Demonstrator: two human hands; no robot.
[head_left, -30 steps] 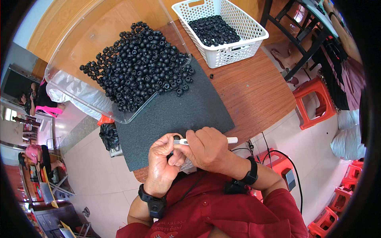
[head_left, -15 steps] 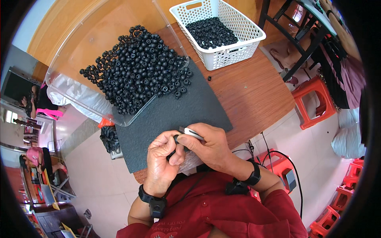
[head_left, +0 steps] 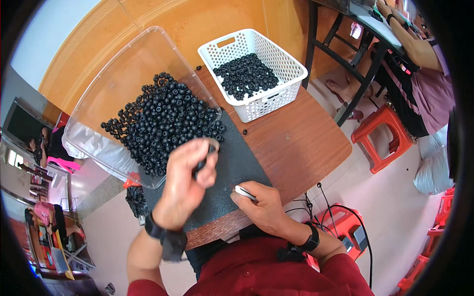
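Observation:
My left hand is raised over the dark mat, close to the heap of small black round parts with holes. Its fingers curl around a small black part, partly hidden and smeared by motion. Lower and to the right, my right hand grips a small white-handled tool, which looks like a knife; its blade cannot be made out. The heap lies in a tilted clear plastic bin, spilling onto the mat.
A white perforated basket with more black parts stands on the wooden table. One loose part lies near it. A red stool and a seated person are at the right. Cables hang by the table's edge.
My hands have come apart. The left has moved up and away toward the heap; the right, still holding the white-handled tool, is slightly lower. The view has shifted, showing bin and basket lower.

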